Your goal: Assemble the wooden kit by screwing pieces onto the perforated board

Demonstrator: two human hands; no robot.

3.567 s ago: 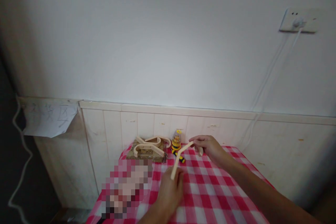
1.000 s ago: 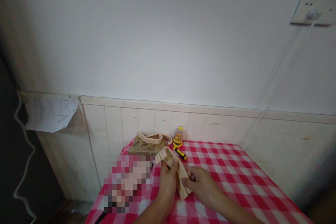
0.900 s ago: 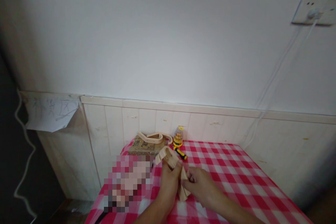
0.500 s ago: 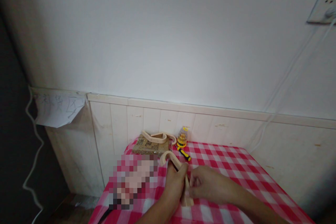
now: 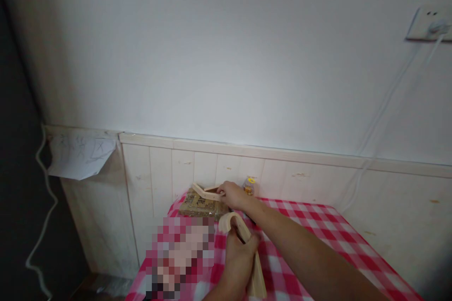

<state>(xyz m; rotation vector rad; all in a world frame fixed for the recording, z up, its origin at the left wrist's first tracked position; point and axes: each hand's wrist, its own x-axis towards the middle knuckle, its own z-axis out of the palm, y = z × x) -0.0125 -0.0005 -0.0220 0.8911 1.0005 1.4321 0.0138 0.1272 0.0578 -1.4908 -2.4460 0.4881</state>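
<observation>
My left hand point(image 5: 239, 256) is closed round pale curved wooden pieces point(image 5: 254, 272) held together, their hooked end point(image 5: 229, 219) pointing up and away from me. My right hand point(image 5: 232, 194) reaches across to the far left corner of the table and closes its fingers on another curved wooden piece point(image 5: 206, 191). That piece lies on a brown printed packet point(image 5: 198, 206) against the wall.
The table has a red-and-white checked cloth point(image 5: 318, 225). A small yellow-topped screwdriver-bit holder point(image 5: 249, 186) stands by the wall behind my right wrist. A blurred patch covers the table's left front. White cables hang from a wall socket point(image 5: 429, 23) at upper right.
My right hand has left the wooden pieces in my left hand and reached forward to the wooden piece on the packet. My left hand keeps its hold. The view shifted slightly.
</observation>
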